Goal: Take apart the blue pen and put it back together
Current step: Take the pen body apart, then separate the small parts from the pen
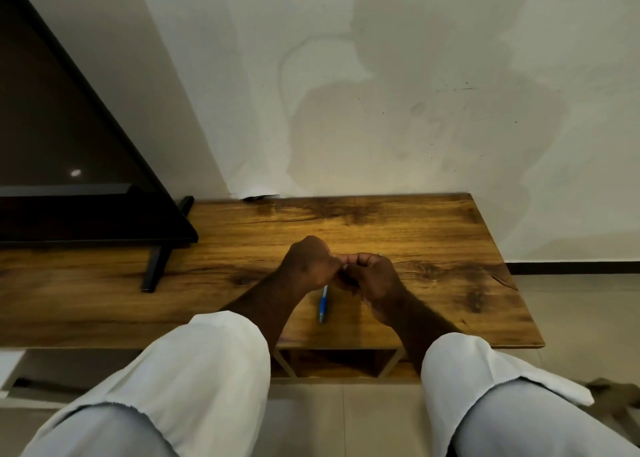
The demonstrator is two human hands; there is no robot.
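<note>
Surface: a low wooden table (433, 235) with dark grain, set against a pale stained wall (381, 93); a black flat screen on splayed legs (69, 165) stood at its left end.

Pen part on table: a blue plastic pen section with a clear end (323, 303) lay on the wood just below the two hands, pointing toward the person, touching neither hand.

Left hand (310, 264): knuckles up, fingers curled inward and meeting the other hand at the fingertips. What it pinched, if anything, was hidden.

Right hand (372, 276): fingers folded together around something small; a thin pale sliver showed past its knuckles (possibly a pen part, too small to name).

Grip state: both hands closed, but I could not tell what either one clamped on.

Sleeves: loose white cloth sleeves (207, 359) pushed back from both forearms.

Stage, judged: pen apart, one piece set down, the rest worked between the fingertips. Whether the hands were separating or rejoining parts could not be read.

Advice for the step: keep the small pieces low over the table so a dropped spring or refill lands on wood; line up the parts along one axis before pressing or twisting; turn gently, since thin plastic threads cross easily.
</note>
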